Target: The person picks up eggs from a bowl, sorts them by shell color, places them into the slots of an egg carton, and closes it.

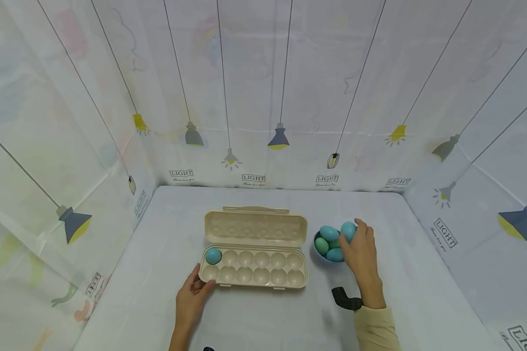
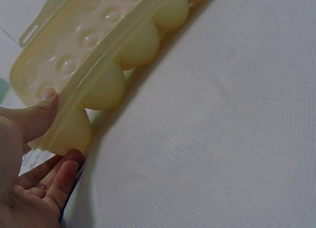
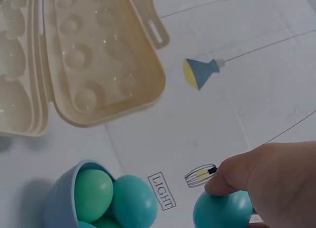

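A beige plastic egg carton lies with its lid folded back. One blue egg sits in its back-left cup. My left hand holds the carton's left end, thumb on the rim and fingers under the outer cup. To the right, my right hand pinches a blue egg at the right side of a small blue bowl. In the bowl are several blue and green eggs, among them a green egg and a blue egg. The right fingers are mostly hidden in the right wrist view.
A white cloth covers the table. Around its back and sides hangs a pale curtain printed with lamps. A black strap sticks out from the right wrist, near the beige sleeve.
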`<state>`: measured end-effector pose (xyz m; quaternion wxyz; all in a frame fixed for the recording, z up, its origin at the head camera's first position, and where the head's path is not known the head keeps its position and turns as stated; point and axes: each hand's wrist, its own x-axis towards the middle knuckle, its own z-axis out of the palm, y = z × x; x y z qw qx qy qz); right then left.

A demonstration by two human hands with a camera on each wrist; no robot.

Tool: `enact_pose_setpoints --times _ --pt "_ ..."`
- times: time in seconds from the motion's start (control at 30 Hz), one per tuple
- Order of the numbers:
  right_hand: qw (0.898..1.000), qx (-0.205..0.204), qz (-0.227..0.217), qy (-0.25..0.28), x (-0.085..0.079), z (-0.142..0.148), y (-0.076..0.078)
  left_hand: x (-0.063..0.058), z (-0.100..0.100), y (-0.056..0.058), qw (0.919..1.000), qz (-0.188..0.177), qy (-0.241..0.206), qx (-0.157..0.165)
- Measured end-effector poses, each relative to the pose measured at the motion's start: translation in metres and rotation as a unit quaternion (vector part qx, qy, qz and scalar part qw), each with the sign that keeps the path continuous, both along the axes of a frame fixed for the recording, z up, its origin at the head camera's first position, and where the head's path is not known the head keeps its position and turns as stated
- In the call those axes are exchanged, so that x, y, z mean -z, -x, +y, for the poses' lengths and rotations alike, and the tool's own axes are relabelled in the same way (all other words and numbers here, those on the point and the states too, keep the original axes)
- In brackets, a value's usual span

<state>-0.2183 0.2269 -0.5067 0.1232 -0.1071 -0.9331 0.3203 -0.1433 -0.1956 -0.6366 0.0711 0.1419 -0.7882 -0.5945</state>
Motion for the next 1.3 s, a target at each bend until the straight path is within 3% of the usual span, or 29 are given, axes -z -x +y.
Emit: enact_pose_setpoints --times 0.43,0.6,0.83,1.3 --pt "0.999 -0.046 0.0 -0.023 -0.024 -0.047 -0.004 -0.002 -0.001 0.003 1.0 0.007 -0.005 -0.003" --pt "0.994 -0.096 0.03 -0.044 -0.022 -0.068 -0.003 -0.001 -0.001 0.002 0.9999 0.009 -0.008 -0.007" --pt "0.976 -0.187 0.089 -0.062 -0.017 -0.098 -0.001 -0.002 -0.002 0.001 0.9999 0.008 -0.009 -0.008" --pt "0.958 -0.279 0.06 -0.002 0.0 -0.164 0.006 0.006 0.0 0.002 0.9997 0.02 -0.013 -0.005"
